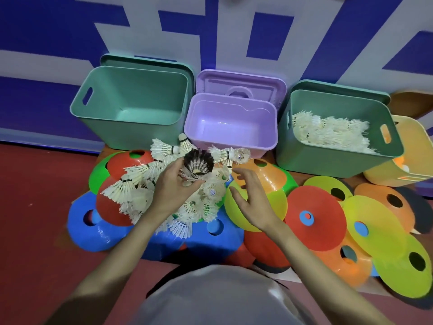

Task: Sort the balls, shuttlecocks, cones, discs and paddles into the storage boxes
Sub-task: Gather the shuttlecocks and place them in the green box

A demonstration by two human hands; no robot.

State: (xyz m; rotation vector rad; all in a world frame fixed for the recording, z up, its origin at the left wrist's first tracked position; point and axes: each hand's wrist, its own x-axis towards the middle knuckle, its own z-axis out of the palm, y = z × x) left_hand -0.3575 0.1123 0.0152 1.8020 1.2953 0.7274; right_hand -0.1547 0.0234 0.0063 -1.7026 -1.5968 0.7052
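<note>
My left hand (174,186) grips a black-feathered shuttlecock (199,161) above a heap of white shuttlecocks (140,184) lying on flat cones. My right hand (248,198) hovers beside it with fingers spread, holding nothing, over a yellow-green cone (236,207). Behind stand three boxes: an empty green box (131,99) at left, an empty purple box (232,123) in the middle, and a green box (339,127) at right holding several white shuttlecocks (328,132).
Flat cones in blue (103,233), red (316,219), orange (271,174) and yellow (375,224) cover the floor in front of me. A yellow box (410,141) with orange balls stands at far right. Lids lean behind the boxes against the blue and white wall.
</note>
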